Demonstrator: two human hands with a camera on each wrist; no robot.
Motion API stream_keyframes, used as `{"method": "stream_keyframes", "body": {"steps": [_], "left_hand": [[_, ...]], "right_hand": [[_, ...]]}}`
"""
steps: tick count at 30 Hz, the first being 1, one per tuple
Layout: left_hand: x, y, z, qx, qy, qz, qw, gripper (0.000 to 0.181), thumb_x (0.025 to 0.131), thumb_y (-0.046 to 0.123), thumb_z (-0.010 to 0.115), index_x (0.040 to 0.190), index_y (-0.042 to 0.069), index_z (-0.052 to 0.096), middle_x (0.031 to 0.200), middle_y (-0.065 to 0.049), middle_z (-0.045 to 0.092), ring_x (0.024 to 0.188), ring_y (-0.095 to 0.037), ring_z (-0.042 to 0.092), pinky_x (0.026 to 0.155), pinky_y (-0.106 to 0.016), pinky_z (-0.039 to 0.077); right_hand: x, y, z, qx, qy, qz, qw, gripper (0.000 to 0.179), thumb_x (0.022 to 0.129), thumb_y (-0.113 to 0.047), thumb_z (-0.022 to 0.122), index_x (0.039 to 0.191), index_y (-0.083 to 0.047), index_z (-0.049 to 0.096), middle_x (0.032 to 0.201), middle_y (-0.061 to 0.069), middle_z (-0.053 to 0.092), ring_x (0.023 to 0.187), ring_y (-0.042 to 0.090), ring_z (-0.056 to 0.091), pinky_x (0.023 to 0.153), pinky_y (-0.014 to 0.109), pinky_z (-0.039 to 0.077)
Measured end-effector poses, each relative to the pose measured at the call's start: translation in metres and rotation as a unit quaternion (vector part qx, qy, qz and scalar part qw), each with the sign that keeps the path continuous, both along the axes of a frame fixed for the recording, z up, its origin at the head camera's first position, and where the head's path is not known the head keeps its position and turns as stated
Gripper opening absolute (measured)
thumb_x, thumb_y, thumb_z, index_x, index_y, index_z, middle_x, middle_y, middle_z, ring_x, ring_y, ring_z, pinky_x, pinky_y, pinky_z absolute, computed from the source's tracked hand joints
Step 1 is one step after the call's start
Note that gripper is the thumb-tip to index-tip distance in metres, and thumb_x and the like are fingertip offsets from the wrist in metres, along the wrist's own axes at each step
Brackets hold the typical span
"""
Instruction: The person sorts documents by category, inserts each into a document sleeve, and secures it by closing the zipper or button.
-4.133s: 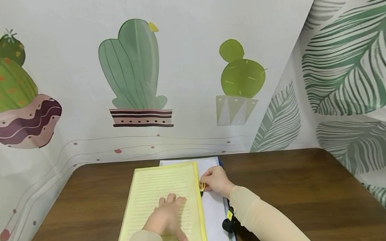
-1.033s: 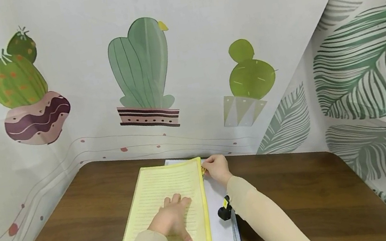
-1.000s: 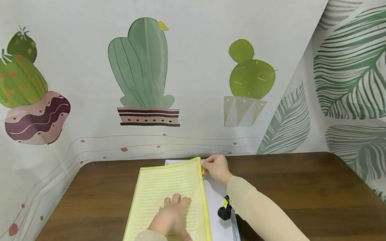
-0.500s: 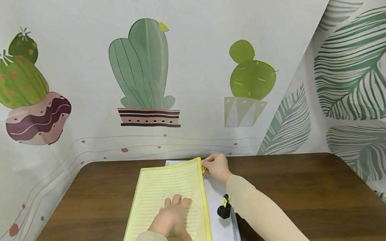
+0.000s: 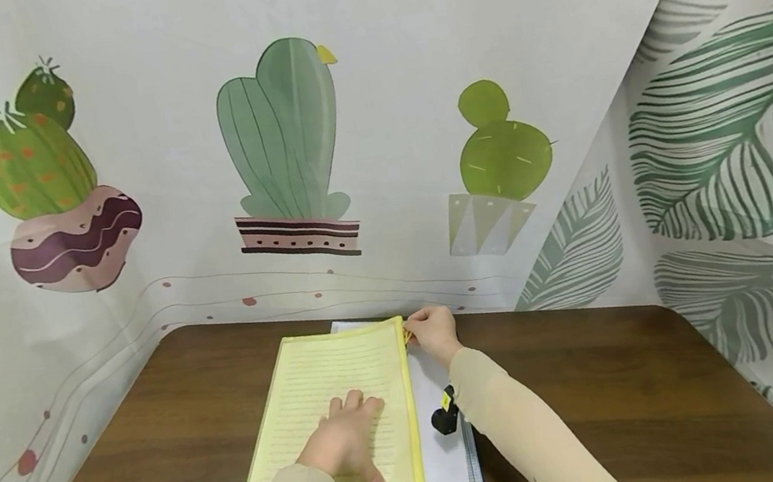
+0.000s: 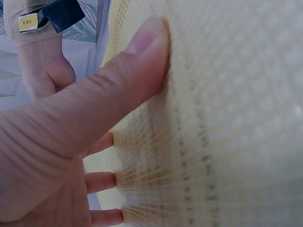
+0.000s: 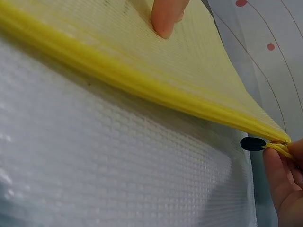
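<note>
A yellow mesh zipper document bag (image 5: 316, 370) with a printed, lined sheet inside lies on the table. My left hand (image 5: 345, 441) rests on it with fingers spread, thumb and fingertips pressing the mesh in the left wrist view. At the bag's far right corner, my right hand (image 5: 435, 334) pinches the yellow cord pull (image 7: 278, 148), whose black tip (image 7: 253, 144) sticks out past the fingers. The yellow zipper (image 7: 142, 90) runs closed along the right edge up to that corner. Partly hidden underneath is a white mesh document bag (image 5: 449, 459) with a blue edge.
The dark wooden table (image 5: 594, 402) extends on both sides of the bags. A white cloth backdrop (image 5: 380, 107) with printed cacti and leaves hangs directly behind the table's far edge. A black wrist camera (image 5: 446, 412) sits by the right sleeve.
Since the earliest frame, my right hand has moved along the zipper from partway up the edge to the far corner, pulling the cord. Over the last second both hands have stayed nearly still.
</note>
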State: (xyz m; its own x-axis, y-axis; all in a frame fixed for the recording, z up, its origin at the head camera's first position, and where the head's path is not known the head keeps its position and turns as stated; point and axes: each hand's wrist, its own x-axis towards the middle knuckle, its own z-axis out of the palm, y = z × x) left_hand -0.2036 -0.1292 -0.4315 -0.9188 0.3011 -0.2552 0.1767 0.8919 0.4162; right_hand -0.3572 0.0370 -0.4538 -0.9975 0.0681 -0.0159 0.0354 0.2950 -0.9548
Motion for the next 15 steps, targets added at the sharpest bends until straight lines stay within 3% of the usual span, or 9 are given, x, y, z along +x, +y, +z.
{"method": "stream_keyframes", "body": {"steps": [15], "left_hand": [[0.0018,0.0005,0.0010,-0.005,0.000,0.002,1.0000,0.114,0.041,0.034,0.092,0.140,0.012,0.041,0.144,-0.018,0.034,0.129,-0.044,0.030,0.101,-0.068,0.030]], "right_hand": [[-0.0031,-0.0004,-0.0059,-0.012,-0.002,-0.015,0.9998,0.011,0.087,-0.007,0.063,0.091,0.003,0.066,0.094,0.017,0.063,0.066,0.020,0.064,0.063,0.033,0.058]]}}
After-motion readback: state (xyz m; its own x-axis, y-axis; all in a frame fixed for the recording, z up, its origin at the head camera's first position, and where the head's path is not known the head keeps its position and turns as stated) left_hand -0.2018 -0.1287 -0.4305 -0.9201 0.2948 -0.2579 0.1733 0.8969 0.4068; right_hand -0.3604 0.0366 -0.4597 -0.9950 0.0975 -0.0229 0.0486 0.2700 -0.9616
